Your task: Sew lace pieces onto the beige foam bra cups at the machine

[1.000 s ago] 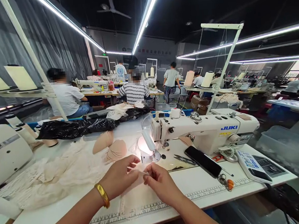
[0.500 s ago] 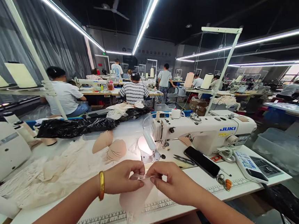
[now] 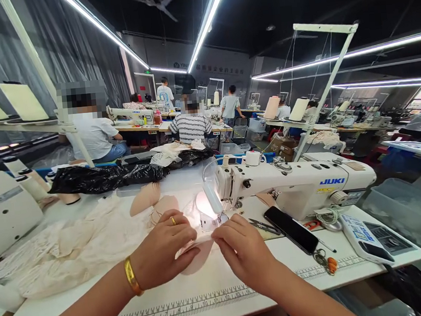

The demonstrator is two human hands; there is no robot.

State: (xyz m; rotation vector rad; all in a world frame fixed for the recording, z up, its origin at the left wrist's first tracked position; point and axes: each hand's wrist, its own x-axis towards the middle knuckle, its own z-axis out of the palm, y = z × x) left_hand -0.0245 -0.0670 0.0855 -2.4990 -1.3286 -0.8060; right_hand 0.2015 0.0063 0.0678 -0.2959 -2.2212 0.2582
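The left hand [image 3: 170, 245] and right hand [image 3: 244, 251] hold the pale cloth [image 3: 200, 258] pinched in their fingers [image 3: 222, 233], spanning the gap between them over the surface [image 3: 163, 291], near the lit lamp [image 3: 211, 197] of the machine [image 3: 271, 178], with the phone [image 3: 291, 229] beside the snips [image 3: 265, 226].

Long white lights [image 3: 207, 25] shine under a dark ceiling [image 3: 274, 5]. I see a small lamp [image 3: 212, 197] glowing very bright over the desk [image 3: 178, 289]. Two heads [image 3: 82, 96] are blurry squares.
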